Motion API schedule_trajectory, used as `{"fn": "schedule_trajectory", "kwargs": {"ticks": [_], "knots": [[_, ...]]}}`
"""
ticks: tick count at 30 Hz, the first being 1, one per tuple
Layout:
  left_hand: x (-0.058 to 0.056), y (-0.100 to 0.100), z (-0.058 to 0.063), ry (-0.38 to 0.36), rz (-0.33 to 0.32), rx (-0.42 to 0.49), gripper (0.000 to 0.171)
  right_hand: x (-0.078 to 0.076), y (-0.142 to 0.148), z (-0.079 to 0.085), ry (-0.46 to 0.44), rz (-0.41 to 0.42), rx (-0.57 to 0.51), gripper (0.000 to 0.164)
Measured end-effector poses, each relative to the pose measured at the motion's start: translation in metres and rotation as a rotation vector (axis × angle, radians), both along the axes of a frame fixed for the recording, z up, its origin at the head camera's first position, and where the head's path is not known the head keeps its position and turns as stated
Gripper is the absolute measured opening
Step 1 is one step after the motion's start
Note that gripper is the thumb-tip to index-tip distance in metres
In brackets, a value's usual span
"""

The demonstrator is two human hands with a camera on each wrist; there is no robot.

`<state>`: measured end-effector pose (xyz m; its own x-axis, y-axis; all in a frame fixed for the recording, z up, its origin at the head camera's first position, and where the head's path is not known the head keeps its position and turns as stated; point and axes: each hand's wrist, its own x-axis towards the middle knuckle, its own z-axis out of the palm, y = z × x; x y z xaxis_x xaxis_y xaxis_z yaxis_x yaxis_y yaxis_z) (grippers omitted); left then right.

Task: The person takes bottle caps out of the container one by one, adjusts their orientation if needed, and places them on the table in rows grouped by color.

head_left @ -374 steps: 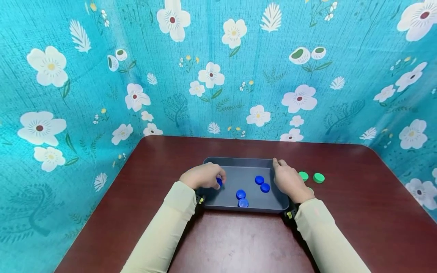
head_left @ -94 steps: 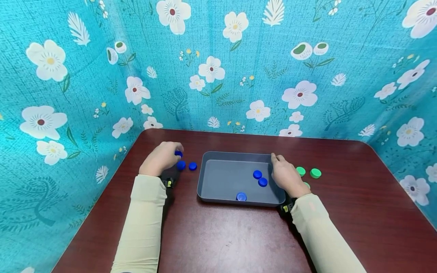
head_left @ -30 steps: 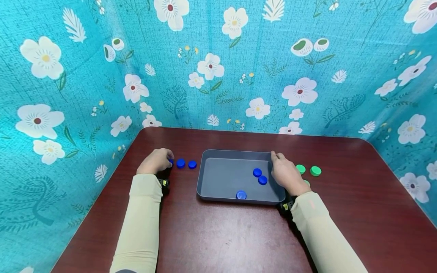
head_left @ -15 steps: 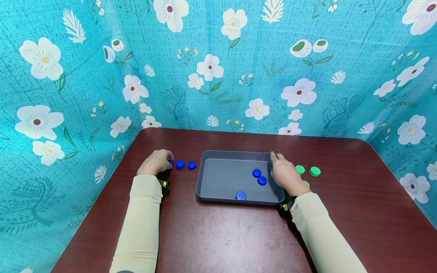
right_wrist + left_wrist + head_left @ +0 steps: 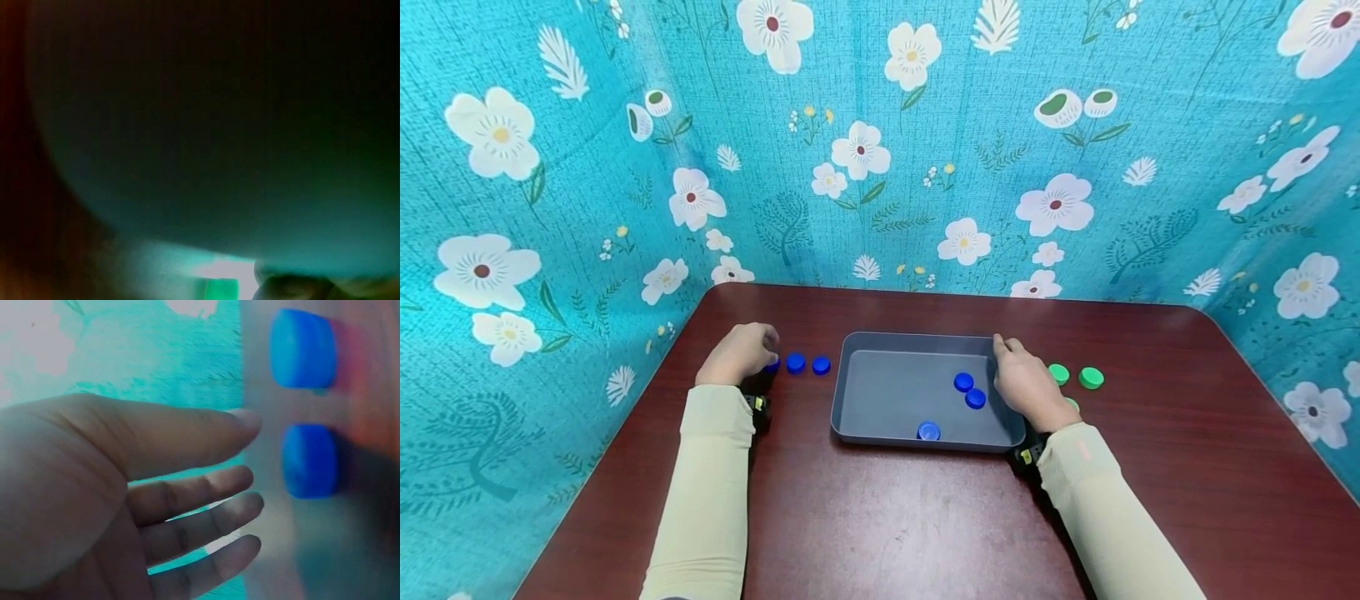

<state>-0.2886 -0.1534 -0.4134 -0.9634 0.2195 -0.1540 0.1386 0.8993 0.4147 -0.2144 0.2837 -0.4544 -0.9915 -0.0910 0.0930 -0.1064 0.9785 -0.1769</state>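
Observation:
My left hand (image 5: 741, 354) is at the left of the table, its fingers loose around the leftmost blue bottle cap (image 5: 772, 365). In the left wrist view, thumb and fingers are apart, with a blue cap (image 5: 310, 461) standing just beyond the fingertips. Two more blue caps, one in the middle (image 5: 795, 362) and one on the right (image 5: 822, 365), continue this row towards the grey tray (image 5: 880, 340). My right hand (image 5: 1033, 387) grips the tray's right rim; its fingers are partly hidden. Inside the tray lie three blue caps (image 5: 928, 431), two of them touching.
Three green bottle caps (image 5: 1092, 377) lie right of the tray, one partly hidden behind my right hand. The dark red table (image 5: 895, 517) ends at a flowered turquoise curtain (image 5: 865, 208). The right wrist view is mostly dark, blocked by the tray's underside (image 5: 187, 156).
Two blue caps have gone from the tray to the row at its left. My left hand set the last one down and its fingers have loosened. The right hand stays on the rim.

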Motion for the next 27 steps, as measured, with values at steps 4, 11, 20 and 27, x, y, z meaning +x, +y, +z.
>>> {"fn": "schedule_trajectory", "kwargs": {"ticks": [4, 11, 20, 27], "knots": [[0.005, 0.01, 0.014, 0.081, -0.016, 0.014, 0.029, 0.001, 0.0, 0.0, -0.006, 0.001, -0.002, 0.061], [0.017, 0.031, 0.039, 0.232, -0.076, 0.005, 0.029, 0.001, -0.001, 0.002, -0.017, -0.013, -0.005, 0.062], [0.034, 0.094, 0.048, 0.382, -0.284, -0.08, 0.017, 0.003, 0.003, 0.001, -0.052, -0.018, -0.018, 0.063], [0.047, 0.152, 0.05, 0.445, -0.49, -0.194, 0.02, 0.004, 0.003, -0.002, -0.026, 0.004, -0.016, 0.061]]}}
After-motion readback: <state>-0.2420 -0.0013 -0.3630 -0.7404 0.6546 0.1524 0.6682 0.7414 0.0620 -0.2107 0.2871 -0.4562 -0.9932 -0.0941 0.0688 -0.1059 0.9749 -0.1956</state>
